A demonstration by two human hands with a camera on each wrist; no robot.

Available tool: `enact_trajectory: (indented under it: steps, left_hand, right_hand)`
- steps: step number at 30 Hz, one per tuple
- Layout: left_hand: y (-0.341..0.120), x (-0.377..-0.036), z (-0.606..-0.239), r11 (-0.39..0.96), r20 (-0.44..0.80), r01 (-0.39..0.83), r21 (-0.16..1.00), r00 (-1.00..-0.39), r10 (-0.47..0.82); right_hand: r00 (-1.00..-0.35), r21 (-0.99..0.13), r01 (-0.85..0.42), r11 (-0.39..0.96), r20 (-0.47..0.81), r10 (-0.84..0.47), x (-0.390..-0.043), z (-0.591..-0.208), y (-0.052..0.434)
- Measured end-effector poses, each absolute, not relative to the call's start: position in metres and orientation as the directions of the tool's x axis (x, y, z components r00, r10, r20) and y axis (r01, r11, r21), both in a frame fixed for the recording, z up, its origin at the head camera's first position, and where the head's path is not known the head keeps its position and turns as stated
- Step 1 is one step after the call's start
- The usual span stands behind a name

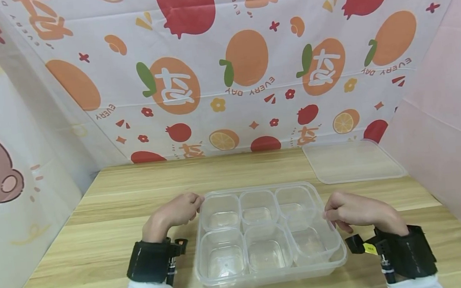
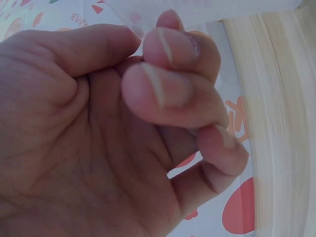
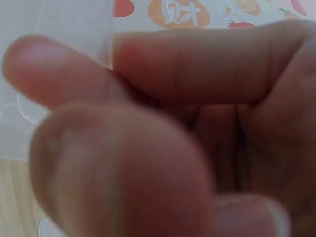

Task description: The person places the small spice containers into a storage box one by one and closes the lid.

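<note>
Both hands pinch the tray's (image 1: 271, 266) rim, left hand (image 1: 177, 212) mid-frame, right hand (image 1: 357, 213) opposite; uneven grip could tip the loose cups (image 1: 259, 213).

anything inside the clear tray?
The tray holds six clear cups in two rows; all look empty. The near-right cup sits tilted by the right hand. The tray floor beneath the cups is hidden.

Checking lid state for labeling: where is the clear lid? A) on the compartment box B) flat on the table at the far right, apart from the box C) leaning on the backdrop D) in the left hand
B: the clear lid lies flat on the wooden table at the far right, apart from the six-compartment clear box.
</note>
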State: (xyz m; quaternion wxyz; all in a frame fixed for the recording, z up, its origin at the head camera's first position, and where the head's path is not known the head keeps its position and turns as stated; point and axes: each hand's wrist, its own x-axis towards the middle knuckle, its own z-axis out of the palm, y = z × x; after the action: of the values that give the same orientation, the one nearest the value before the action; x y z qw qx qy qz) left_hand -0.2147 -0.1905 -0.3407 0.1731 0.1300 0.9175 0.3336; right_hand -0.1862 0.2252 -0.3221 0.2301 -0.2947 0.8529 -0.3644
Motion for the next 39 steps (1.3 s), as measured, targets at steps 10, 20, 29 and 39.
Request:
enact_trajectory:
  steps: [10, 20, 29, 39]
  left_hand:
    - [-0.191, -0.215, -0.340, 0.735, -0.229, 0.122, 0.667, -0.905, 0.358]
    - [-0.192, -0.217, -0.340, 0.733, -0.235, 0.127, 0.668, -0.899, 0.370]
    - [-0.191, -0.215, -0.340, 0.722, -0.233, 0.117, 0.682, -0.901, 0.366]
    - [-0.191, -0.216, -0.341, 0.726, -0.227, 0.129, 0.675, -0.901, 0.371]
  right_hand:
    - [-0.752, -0.728, -0.299, 0.617, -0.218, -0.622, -0.185, -0.324, 0.221]
    - [-0.787, -0.679, -0.277, 0.680, -0.246, -0.566, -0.183, -0.326, 0.215]
    - [-0.801, -0.638, -0.262, 0.725, -0.275, -0.531, -0.180, -0.323, 0.211]
    - [-0.798, -0.615, -0.273, 0.740, -0.285, -0.531, -0.182, -0.324, 0.213]
